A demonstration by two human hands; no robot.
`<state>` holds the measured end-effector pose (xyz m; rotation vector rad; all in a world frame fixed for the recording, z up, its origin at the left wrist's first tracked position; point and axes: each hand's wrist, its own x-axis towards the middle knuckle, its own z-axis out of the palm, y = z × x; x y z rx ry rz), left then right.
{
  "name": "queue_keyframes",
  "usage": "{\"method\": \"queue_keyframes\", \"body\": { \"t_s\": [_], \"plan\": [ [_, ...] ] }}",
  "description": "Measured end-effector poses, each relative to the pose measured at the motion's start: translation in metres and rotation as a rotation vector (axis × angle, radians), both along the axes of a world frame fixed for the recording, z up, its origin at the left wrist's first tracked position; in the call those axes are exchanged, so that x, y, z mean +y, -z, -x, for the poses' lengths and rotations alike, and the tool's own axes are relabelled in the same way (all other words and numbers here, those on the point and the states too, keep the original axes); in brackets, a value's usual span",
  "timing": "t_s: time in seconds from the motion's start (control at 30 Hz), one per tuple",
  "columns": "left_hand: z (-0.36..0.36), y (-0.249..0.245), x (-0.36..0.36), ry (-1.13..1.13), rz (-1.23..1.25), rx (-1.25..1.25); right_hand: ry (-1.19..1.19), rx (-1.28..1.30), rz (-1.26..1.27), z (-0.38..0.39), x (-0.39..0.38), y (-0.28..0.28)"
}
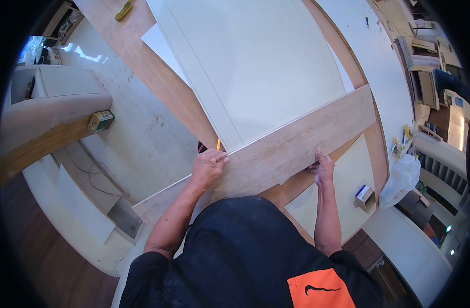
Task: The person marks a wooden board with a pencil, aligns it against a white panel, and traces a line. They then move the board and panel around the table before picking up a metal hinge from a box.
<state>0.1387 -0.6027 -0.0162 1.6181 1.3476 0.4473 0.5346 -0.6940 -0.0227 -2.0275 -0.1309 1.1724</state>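
Gripping a pencil [218, 145], the left hand [209, 167] is fisted; the right hand [323, 168] presses spread-fingered on the plank [296, 143].

Left hand [209, 167]: pencil [218, 145] at plank [296, 143]; right hand [323, 170] on plank.

both arms bare, stretched out forward and a bit apart. the left hand [209, 167] is curled into a tight fist, knuckles up, wrist straight, forearm angling in toward the middle. the right hand [323, 168] is open and pressed down flat, thumb pointing forward, fingers spread off to the side, arm nearly straight
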Motion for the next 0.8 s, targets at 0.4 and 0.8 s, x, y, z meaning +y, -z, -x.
{"method": "queue_keyframes", "body": {
  "t_s": [0.4, 0.8],
  "plan": [
    [0.022, -0.014, -0.002, 0.051, -0.277, 0.327, 0.017, 0.007, -0.008, -0.001, -0.001, 0.002],
    [-0.011, -0.034, 0.024, 0.207, -0.291, 0.037, -0.004, 0.002, -0.019, -0.003, -0.003, 0.004]
  ]
}}
